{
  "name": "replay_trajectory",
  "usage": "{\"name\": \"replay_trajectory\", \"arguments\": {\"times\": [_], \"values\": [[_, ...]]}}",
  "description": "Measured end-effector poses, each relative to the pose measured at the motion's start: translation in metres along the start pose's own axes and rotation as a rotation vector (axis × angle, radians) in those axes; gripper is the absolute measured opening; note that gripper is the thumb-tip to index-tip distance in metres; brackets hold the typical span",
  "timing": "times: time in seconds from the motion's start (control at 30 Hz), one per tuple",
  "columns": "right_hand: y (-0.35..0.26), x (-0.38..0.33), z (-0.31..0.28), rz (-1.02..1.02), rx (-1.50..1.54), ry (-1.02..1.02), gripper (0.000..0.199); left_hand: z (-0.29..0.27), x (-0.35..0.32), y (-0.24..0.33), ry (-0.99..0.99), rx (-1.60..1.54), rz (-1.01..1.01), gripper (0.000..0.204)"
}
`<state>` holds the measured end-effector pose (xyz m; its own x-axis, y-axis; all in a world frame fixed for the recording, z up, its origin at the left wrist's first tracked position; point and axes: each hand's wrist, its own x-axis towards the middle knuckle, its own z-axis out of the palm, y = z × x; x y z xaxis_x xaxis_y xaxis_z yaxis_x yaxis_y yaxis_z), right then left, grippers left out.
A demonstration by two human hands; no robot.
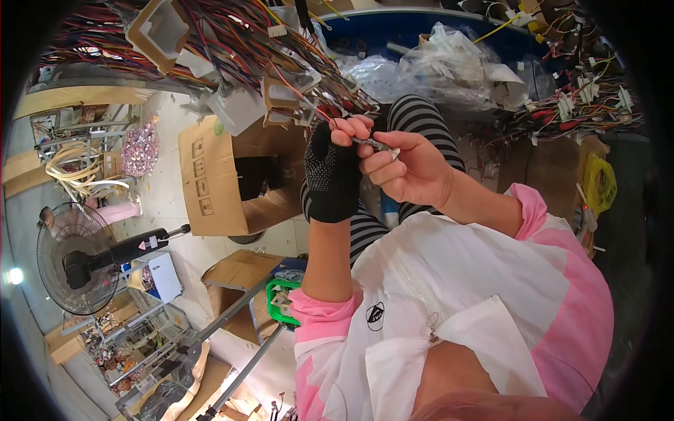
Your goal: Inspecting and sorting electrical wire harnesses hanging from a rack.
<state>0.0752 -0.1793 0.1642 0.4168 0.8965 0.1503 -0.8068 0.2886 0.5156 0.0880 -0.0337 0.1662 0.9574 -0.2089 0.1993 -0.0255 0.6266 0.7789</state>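
My left hand [334, 172], in a black fingerless glove with pale dots, is raised above my lap with its bare fingertips closed beside my right hand. My right hand [408, 168] is ungloved and pinches a small dark grey piece [374, 144] between thumb and fingers. Its kind is too small to make out. The left fingertips meet the end of a thick bundle of coloured wires [281, 52], with red parts close by. What those fingertips grip is hidden. White connectors and housings [235, 109] hang from the bundle, left of my hands.
Clear plastic bags [449, 67] lie in a blue container [358, 28] ahead. More wires with white connectors [565, 109] hang at the right. At the left stand an open cardboard box [210, 189], a black fan [78, 259] and a green basket [275, 305] beside metal rails.
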Motion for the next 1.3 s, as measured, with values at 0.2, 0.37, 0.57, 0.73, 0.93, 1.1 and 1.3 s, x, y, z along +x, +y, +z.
{"name": "replay_trajectory", "arguments": {"times": [0.2,0.37,0.57,0.73,0.93,1.1,1.3], "values": [[0.002,-0.007,0.008,-0.229,-0.587,0.123,0.026,0.007,-0.004,0.011,0.106,0.126,-0.1,0.028],[0.012,-0.004,0.019,-0.721,-1.285,0.305,0.021,0.011,-0.002,0.013,0.207,0.212,-0.088,0.027],[0.008,0.0,0.015,-1.353,-2.708,0.272,0.023,0.014,-0.001,0.001,0.438,0.23,0.033,0.017],[0.004,0.001,0.014,-1.387,-2.926,0.26,0.032,0.019,-0.003,0.005,0.516,0.315,-0.022,0.019],[0.01,-0.001,0.013,-1.356,-2.595,0.254,0.024,0.021,-0.009,0.015,0.478,0.369,-0.078,0.024],[-0.015,0.003,0.023,-0.567,-1.617,0.49,0.034,0.003,-0.008,0.013,0.424,0.418,-0.049,0.025],[-0.024,0.012,0.01,-0.322,-1.131,0.452,0.031,-0.008,-0.01,0.011,0.401,0.221,-0.135,0.022]]}}
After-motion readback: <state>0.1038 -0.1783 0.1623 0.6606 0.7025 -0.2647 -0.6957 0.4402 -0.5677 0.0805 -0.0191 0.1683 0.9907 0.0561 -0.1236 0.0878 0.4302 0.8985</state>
